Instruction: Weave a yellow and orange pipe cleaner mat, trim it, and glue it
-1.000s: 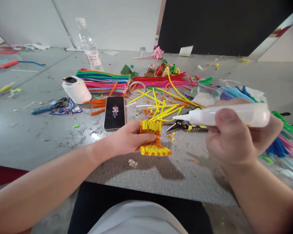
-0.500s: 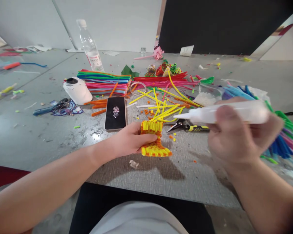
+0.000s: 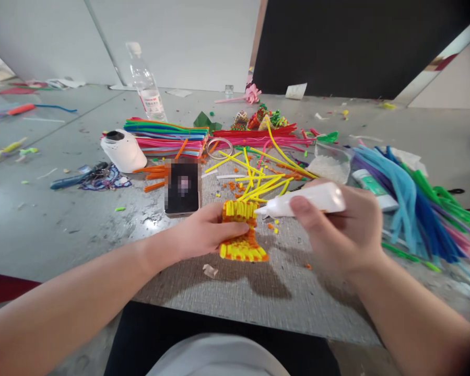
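Between the fingers and thumb of my left hand (image 3: 213,230) is a yellow-and-orange fuzzy piece (image 3: 245,251), seemingly made of pipe cleaners, with a flared lower end. My right hand (image 3: 340,224) is closed round a white glue bottle (image 3: 311,201), tilted so that its thin nozzle points left. The nozzle tip is at the upper right edge of the fuzzy piece; whether it touches, I cannot tell. Behind the piece lie loose yellow pipe cleaners (image 3: 268,184) and small orange and yellow clippings (image 3: 235,187).
A phone (image 3: 182,196) lies left of the piece, near a white container (image 3: 124,151). Bundled colourful pipe cleaners (image 3: 168,133) lie farther back, before a plastic bottle (image 3: 147,86). Blue pipe cleaners (image 3: 415,209), a green-and-white tube (image 3: 374,189) and a clear bag (image 3: 331,161) are at the right.
My right hand has brought the glue bottle left and down, so its nozzle is now at the fuzzy piece. My left hand still holds the piece, slightly lower in view.
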A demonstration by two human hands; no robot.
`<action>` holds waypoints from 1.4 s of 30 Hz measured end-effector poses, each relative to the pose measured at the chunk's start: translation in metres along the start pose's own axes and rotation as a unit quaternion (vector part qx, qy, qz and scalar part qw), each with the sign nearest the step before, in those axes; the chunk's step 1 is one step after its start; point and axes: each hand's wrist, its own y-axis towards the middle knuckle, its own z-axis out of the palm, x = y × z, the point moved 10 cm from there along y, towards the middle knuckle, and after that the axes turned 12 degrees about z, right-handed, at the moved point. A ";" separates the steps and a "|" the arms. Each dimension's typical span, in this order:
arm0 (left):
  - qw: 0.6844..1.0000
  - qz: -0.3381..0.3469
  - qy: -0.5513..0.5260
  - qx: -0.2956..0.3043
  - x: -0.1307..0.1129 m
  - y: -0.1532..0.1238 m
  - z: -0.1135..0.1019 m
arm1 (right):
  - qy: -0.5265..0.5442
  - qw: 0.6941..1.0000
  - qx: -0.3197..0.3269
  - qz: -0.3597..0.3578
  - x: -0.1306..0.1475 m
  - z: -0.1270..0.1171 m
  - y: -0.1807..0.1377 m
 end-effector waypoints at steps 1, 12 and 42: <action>1.000 -0.002 0.006 -0.006 0.000 0.000 -0.001 | 0.018 1.000 -0.018 -0.009 0.001 -0.005 0.000; 0.997 0.012 0.071 -0.012 -0.003 -0.001 -0.007 | 0.023 0.999 -0.012 0.030 -0.012 -0.004 0.007; 0.993 0.032 0.115 0.003 -0.012 -0.001 -0.007 | -0.053 0.998 0.015 -0.008 -0.001 0.011 -0.003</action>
